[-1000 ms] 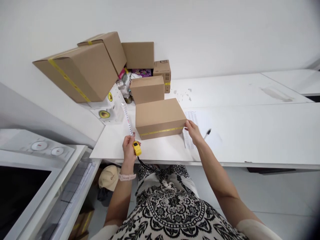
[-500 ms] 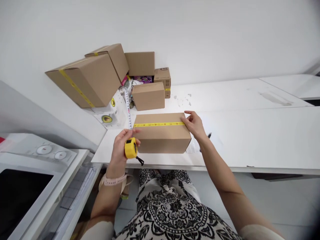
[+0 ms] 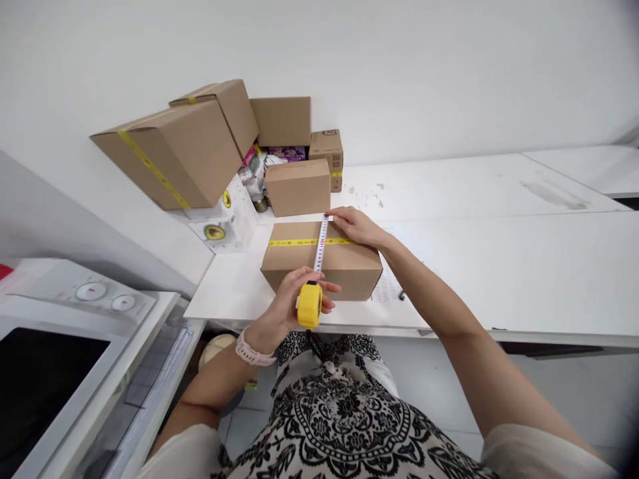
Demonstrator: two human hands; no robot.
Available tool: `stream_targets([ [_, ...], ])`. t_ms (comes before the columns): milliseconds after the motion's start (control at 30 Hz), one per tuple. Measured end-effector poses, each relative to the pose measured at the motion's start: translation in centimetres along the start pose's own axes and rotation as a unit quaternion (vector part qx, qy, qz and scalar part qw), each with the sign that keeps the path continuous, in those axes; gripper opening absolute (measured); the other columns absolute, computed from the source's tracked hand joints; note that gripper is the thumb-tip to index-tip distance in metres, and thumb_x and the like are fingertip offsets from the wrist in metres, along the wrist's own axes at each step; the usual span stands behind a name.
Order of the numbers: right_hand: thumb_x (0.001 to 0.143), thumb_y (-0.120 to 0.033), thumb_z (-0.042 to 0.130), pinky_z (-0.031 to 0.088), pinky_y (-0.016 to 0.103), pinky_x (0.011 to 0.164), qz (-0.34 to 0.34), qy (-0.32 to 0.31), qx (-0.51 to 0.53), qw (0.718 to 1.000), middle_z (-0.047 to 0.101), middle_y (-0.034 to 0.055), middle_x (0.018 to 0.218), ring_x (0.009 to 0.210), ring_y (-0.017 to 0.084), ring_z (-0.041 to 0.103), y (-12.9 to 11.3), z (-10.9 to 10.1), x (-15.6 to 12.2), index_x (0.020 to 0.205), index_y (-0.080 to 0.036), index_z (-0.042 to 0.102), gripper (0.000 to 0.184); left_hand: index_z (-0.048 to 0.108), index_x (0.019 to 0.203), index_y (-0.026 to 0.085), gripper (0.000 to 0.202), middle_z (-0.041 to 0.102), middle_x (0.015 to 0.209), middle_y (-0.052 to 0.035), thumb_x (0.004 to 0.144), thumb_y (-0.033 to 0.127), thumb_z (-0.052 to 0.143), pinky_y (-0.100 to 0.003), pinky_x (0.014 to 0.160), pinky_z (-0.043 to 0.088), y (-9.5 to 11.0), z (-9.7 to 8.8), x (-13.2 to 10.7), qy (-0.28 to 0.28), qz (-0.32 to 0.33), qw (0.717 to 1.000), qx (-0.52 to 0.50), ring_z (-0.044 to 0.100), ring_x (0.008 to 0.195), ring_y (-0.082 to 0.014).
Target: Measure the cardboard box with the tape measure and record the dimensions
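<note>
A closed cardboard box (image 3: 349,271) with yellow printed tape along its top lies near the table's front edge. My left hand (image 3: 294,296) grips a yellow tape measure (image 3: 310,306) in front of the box. Its white blade (image 3: 320,249) runs out across the box top, from front to back, over the yellow tape. At the far edge of the box, my right hand (image 3: 353,225) pinches the blade's end between its fingers. Under the box's right side lies a printed sheet (image 3: 388,287), with a dark pen (image 3: 402,295) partly hidden by my right forearm.
Large cardboard boxes (image 3: 200,153) are stacked at the back left on a white avocado-print box (image 3: 229,229). A smaller cardboard box (image 3: 298,191) stands behind the measured one. On the left is a white microwave (image 3: 74,306). The white table (image 3: 499,266) extends right along the wall.
My left hand has brought the tape measure rightward to the box's front middle. The blade now lies across the box top, and my right hand has moved from the right corner to its end.
</note>
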State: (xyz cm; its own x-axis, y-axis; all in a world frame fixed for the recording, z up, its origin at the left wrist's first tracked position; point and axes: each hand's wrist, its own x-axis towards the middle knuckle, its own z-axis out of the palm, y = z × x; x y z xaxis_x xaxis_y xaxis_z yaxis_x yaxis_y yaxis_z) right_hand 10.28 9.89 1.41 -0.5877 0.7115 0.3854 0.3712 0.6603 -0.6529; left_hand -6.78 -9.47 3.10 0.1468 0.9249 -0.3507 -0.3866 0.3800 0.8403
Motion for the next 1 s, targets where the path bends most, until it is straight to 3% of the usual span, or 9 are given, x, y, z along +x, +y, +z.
stream_targets([
  [200, 0.099, -0.025, 0.043, 0.045, 0.042, 0.107, 0.038, -0.029, -0.033, 0.998, 0.071, 0.0095, 0.127, 0.120, 0.027, 0.064, -0.4, 0.2, -0.3, 0.120, -0.017, 0.073, 0.038, 0.045, 0.088, 0.021, 0.041, 0.078, 0.079, -0.0107, 0.072, 0.038, 0.079, -0.028, 0.049, 0.055, -3.0, 1.3, 0.2, 0.005, -0.006, 0.999, -0.042, 0.069, 0.049, -0.0182],
  [333, 0.100, -0.026, 0.043, 0.045, 0.043, 0.106, 0.072, -0.036, -0.037, 0.996, 0.069, 0.0092, 0.131, 0.120, 0.028, 0.064, -0.7, 0.4, -0.5, 0.121, -0.018, 0.073, 0.038, 0.047, 0.101, 0.020, 0.047, 0.078, 0.078, -0.0095, 0.074, 0.042, 0.078, -0.026, 0.048, 0.054, -4.2, 2.0, 0.1, 0.010, 0.007, 0.998, -0.054, 0.069, 0.050, -0.0178],
  [467, 0.101, -0.027, 0.041, 0.045, 0.042, 0.106, 0.085, -0.037, -0.024, 0.995, 0.068, 0.0082, 0.133, 0.120, 0.027, 0.064, -0.8, 0.4, -0.5, 0.120, -0.019, 0.072, 0.038, 0.046, 0.114, 0.019, 0.057, 0.077, 0.078, -0.0087, 0.074, 0.043, 0.078, -0.025, 0.047, 0.053, -4.3, 2.3, 0.0, 0.007, 0.015, 0.998, -0.056, 0.068, 0.050, -0.0172],
  [700, 0.101, -0.027, 0.040, 0.045, 0.041, 0.106, 0.090, -0.038, -0.017, 0.995, 0.069, 0.0095, 0.131, 0.119, 0.027, 0.063, -0.8, 0.4, -0.5, 0.121, -0.018, 0.072, 0.038, 0.046, 0.116, 0.018, 0.059, 0.077, 0.078, -0.0071, 0.074, 0.044, 0.079, -0.024, 0.046, 0.052, -4.4, 2.3, -0.1, 0.008, 0.025, 0.998, -0.053, 0.068, 0.049, -0.0165],
  [1000, 0.101, -0.028, 0.043, 0.046, 0.042, 0.105, 0.097, -0.028, 0.006, 0.995, 0.070, 0.0087, 0.129, 0.117, 0.027, 0.065, -0.2, 0.5, -0.3, 0.117, -0.019, 0.074, 0.036, 0.050, 0.109, 0.018, 0.050, 0.076, 0.106, -0.0105, 0.074, 0.042, 0.078, -0.028, 0.044, 0.052, -4.5, 2.5, 0.2, 0.035, 0.056, 0.997, -0.043, 0.066, 0.046, -0.0146],
])
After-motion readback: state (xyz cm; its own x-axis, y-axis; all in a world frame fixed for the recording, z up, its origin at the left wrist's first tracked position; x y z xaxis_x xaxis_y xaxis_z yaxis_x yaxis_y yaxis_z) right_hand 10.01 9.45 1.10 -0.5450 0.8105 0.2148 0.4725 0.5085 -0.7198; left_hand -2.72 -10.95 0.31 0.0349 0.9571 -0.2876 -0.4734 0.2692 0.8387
